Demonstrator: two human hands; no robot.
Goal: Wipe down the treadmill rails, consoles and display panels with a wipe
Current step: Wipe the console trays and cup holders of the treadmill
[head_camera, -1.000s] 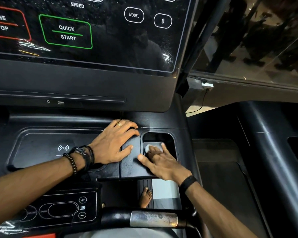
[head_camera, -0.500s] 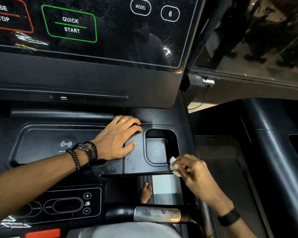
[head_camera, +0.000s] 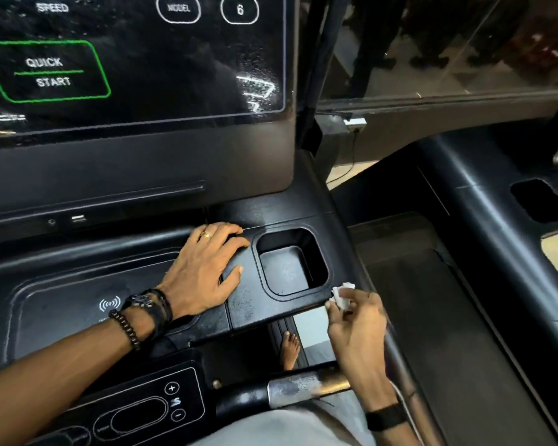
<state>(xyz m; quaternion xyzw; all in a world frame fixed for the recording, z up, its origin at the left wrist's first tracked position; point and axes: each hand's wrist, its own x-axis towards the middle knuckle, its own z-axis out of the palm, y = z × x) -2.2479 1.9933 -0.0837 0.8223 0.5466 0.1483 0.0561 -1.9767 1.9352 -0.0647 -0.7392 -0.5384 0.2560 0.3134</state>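
Wipe point(head_camera: 342, 297), a small white crumpled wad, sits pinched in the curled fingertips of the right hand point(head_camera: 356, 329), whose grip is closed tight around it. It is at the console's point(head_camera: 248, 304) near right corner, at about 4 o'clock from the recessed cup pocket point(head_camera: 290, 268); whether it touches the edge cannot be told. A dark band circles the right wrist at 6 o'clock of that hand.

At 9 o'clock from the pocket, the left hand point(head_camera: 203, 268) lies flat on the console, fingers straight and spread, holding nothing; a ring is on one finger, and a watch and beaded bracelets point(head_camera: 128, 329) ring its wrist. Further toward 9 o'clock is a tray with a wireless symbol point(head_camera: 109, 304).

At 12 o'clock stands the display panel point(head_camera: 136, 59), showing QUICK START in a green outline, SPEED, MODEL and 6. At 6 o'clock, a handlebar point(head_camera: 303, 389) with a worn metal sleeve crosses; a bare foot point(head_camera: 290, 349) shows below the console.
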